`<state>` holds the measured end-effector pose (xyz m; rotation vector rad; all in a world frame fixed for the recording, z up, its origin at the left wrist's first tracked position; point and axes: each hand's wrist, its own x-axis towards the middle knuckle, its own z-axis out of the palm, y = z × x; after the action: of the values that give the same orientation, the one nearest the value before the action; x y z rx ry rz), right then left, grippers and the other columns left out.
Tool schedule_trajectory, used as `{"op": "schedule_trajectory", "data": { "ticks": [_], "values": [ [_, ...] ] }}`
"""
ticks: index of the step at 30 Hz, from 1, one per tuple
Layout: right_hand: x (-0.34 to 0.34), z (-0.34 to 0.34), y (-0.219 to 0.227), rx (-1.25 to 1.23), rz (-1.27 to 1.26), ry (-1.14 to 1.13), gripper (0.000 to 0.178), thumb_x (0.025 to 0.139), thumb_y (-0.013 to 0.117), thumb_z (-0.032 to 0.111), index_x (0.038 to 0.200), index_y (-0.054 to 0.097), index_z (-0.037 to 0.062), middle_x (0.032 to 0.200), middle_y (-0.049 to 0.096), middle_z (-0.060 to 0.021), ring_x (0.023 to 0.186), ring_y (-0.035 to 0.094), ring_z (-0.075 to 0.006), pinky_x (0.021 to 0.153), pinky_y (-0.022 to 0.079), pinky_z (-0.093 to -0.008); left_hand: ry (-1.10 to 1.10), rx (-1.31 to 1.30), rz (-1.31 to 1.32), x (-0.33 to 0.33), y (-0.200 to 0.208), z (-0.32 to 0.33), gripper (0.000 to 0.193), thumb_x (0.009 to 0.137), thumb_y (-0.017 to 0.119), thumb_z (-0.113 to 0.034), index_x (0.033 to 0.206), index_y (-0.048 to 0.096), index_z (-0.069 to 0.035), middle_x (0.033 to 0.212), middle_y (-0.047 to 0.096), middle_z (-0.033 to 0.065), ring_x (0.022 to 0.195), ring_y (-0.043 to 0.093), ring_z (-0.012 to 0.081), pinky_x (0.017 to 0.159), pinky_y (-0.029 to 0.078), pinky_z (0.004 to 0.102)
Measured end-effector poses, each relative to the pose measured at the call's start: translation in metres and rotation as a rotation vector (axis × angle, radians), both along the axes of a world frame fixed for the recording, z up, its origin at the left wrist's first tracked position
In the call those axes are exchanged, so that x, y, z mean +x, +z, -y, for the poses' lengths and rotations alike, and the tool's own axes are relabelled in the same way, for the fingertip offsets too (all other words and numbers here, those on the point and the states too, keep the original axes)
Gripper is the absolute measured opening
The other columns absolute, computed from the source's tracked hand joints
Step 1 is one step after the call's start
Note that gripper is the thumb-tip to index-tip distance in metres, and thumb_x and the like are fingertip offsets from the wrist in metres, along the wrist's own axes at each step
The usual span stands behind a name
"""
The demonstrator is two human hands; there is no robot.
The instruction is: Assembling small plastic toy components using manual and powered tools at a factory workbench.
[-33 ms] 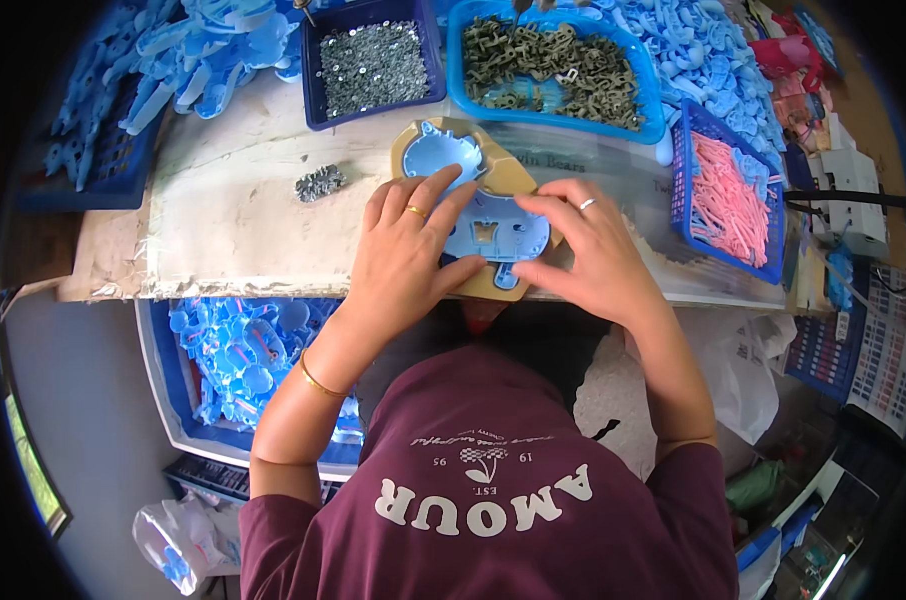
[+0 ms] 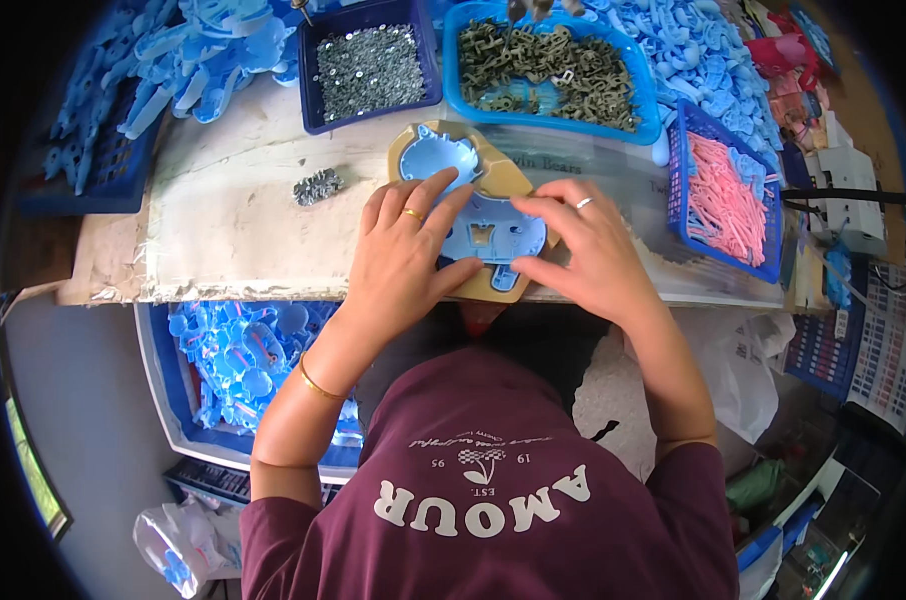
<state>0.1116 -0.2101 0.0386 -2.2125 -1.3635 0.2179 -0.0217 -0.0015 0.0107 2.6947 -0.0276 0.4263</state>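
Note:
A light blue hollow plastic toy shell [image 2: 518,238] lies in a tan shaped holder [image 2: 503,175] at the front edge of the table. Its rounded upper part points away from me, and a small tab sticks out toward me. My left hand [image 2: 398,245] grips its left side, fingers stretched over the shell and thumb along the near edge. On the other side, my right hand [image 2: 598,250] holds the right edge between thumb and curved fingers. My left fingers hide the shell's left middle. A small heap of grey metal pieces [image 2: 318,187] lies left of the holder.
Behind the holder stand a dark blue bin [image 2: 313,118] of small metal parts and a bright blue tray [image 2: 658,125] of dark brackets. A basket [image 2: 733,258] of pink strips sits right. Blue plastic parts [image 2: 208,50] pile up at the back; a tub [image 2: 163,400] holds more below.
The whole view has shifted very slightly. Both hands keep the same hold on the shell.

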Motion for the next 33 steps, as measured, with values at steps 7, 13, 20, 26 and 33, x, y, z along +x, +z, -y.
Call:
{"op": "schedule_trajectory", "data": {
  "ticks": [7, 13, 20, 26, 33],
  "values": [
    [0.049, -0.006, 0.002, 0.072, -0.325, -0.048, 0.02, 0.089, 0.076, 0.018, 0.102, 0.074, 0.0033, 0.098, 0.071, -0.0091, 0.09, 0.068, -0.0242, 0.08, 0.053, -0.0341, 0.026, 0.015, -0.011, 0.0, 0.0, 0.003, 0.07, 0.078, 0.081, -0.033, 0.139, 0.058, -0.008, 0.144, 0.053, 0.0096, 0.127, 0.048, 0.0325, 0.112, 0.036, 0.0476],
    [0.154, -0.035, -0.031, 0.161, 0.22, -0.349, 0.016, 0.092, 0.067, 0.012, 0.106, 0.073, 0.0069, 0.096, 0.07, -0.01, 0.087, 0.069, -0.0271, 0.073, 0.054, -0.0371, 0.017, 0.032, -0.017, 0.002, 0.001, 0.006, 0.071, 0.078, 0.081, -0.033, 0.139, 0.057, -0.006, 0.144, 0.052, 0.0108, 0.128, 0.048, 0.0328, 0.113, 0.036, 0.0486],
    [0.184, -0.063, -0.056, -0.122, 0.497, -0.347, 0.015, 0.091, 0.063, 0.011, 0.103, 0.071, 0.011, 0.101, 0.065, -0.0085, 0.099, 0.065, -0.0325, 0.078, 0.054, -0.0454, 0.004, 0.032, -0.031, 0.0, 0.005, 0.005, 0.072, 0.079, 0.081, -0.033, 0.14, 0.056, -0.005, 0.146, 0.051, 0.0123, 0.128, 0.047, 0.0334, 0.113, 0.036, 0.0492],
    [0.177, -0.062, -0.049, -0.073, 0.268, -0.303, 0.015, 0.088, 0.065, 0.012, 0.101, 0.071, 0.0097, 0.101, 0.063, -0.0092, 0.097, 0.065, -0.0314, 0.08, 0.054, -0.0455, -0.005, 0.05, -0.1, 0.0, 0.013, 0.003, 0.072, 0.08, 0.08, -0.034, 0.14, 0.055, -0.004, 0.147, 0.05, 0.0135, 0.13, 0.047, 0.0344, 0.114, 0.035, 0.0489],
    [0.185, -0.064, -0.052, -0.103, 0.287, -0.137, 0.021, 0.084, 0.074, 0.017, 0.103, 0.072, 0.0096, 0.099, 0.064, -0.0085, 0.092, 0.065, -0.0292, 0.08, 0.054, -0.0416, -0.021, 0.032, -0.151, 0.002, 0.019, 0.002, 0.074, 0.081, 0.079, -0.035, 0.144, 0.053, -0.006, 0.151, 0.048, 0.0144, 0.136, 0.044, 0.0385, 0.115, 0.034, 0.0494]
  ]
}}
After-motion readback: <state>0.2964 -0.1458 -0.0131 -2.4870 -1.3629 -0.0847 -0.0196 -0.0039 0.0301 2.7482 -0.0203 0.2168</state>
